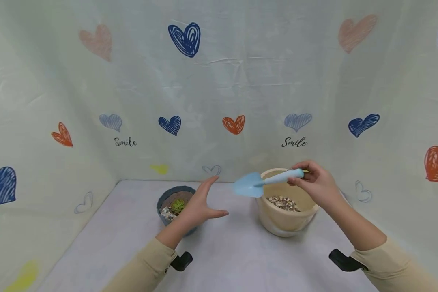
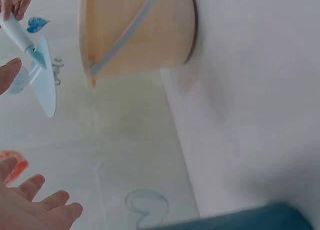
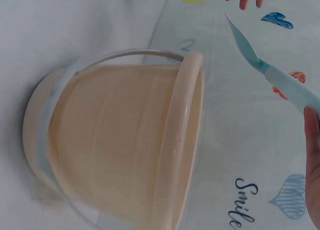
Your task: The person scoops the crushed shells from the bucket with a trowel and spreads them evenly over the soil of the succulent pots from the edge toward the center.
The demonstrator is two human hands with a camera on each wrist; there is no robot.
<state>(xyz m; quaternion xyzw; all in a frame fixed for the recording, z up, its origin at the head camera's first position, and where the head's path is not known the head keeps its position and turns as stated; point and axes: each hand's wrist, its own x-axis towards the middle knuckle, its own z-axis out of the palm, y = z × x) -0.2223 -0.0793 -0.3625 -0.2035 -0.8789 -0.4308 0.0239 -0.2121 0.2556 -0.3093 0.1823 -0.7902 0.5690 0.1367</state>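
1. We have the blue trowel (image 1: 273, 179) aloft near the cream bucket (image 1: 281, 223).
2. Our right grip (image 1: 315, 184) pinches its handle (image 1: 285, 175) near the end; so slight a hold could let it twist or drop.
3. Our left grip (image 1: 197, 209) is spread, empty; a careless sweep might knock the blue pot (image 1: 179, 188).

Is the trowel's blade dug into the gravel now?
No: the right hand holds the blue trowel higher than the bucket's rim, its blade clear of the gravel.

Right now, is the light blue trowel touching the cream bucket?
Apart. They overlap in the head view, but the right wrist view shows a strip of backdrop between the trowel and the bucket.
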